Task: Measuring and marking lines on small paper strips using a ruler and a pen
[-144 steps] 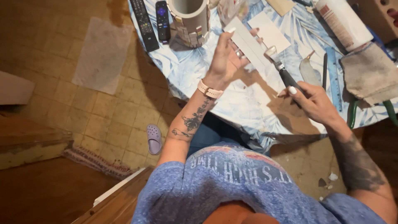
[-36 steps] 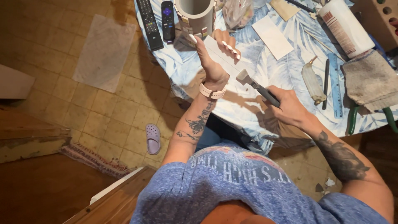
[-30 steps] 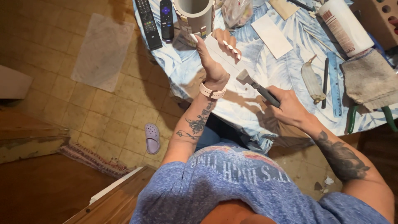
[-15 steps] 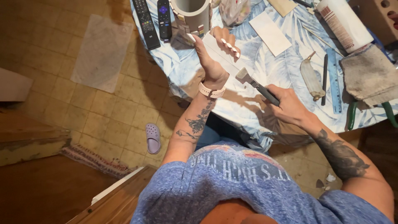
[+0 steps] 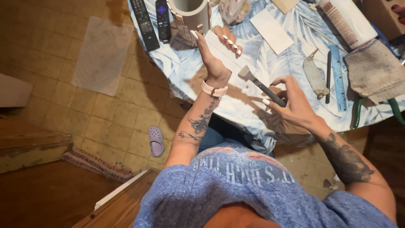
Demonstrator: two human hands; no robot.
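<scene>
We hold a long, flat white strip (image 5: 222, 54) edge-up in our left hand (image 5: 215, 63), fingers curled over its far side, above the round table with a blue leaf-print cloth (image 5: 291, 59). Our right hand (image 5: 295, 103) grips the dark handle of a small flat-bladed brush (image 5: 261, 86), its pale head just beside the strip's lower end. A grey cylinder (image 5: 190, 12) stands just beyond the left hand, with two black remote controls (image 5: 152, 19) beside it.
</scene>
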